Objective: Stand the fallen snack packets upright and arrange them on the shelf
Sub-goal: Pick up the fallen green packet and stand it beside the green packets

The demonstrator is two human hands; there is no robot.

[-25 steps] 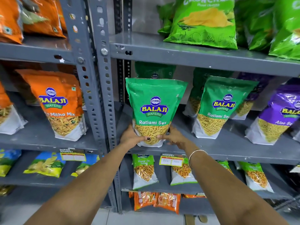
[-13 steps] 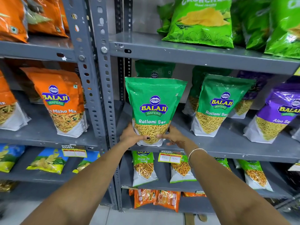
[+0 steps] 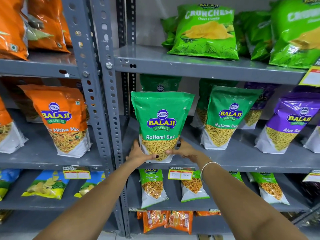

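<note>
Your left hand [image 3: 138, 154] and right hand [image 3: 184, 150] grasp the Ratlami Sev packet [image 3: 161, 125] at its base; release unevenly and it may topple off the shelf [image 3: 242, 160] edge.

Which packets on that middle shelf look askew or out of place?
The purple Aloo Sev packet leans left instead of standing straight, and the second Ratlami Sev packet tilts slightly. The front Ratlami Sev packet, upright, is held at its base by the left hand and right hand. No spills or tears visible.

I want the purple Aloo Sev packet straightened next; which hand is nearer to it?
Right hand; it grips the Ratlami Sev packet on the side facing the Aloo Sev packet. Left hand grips the far side.
</note>
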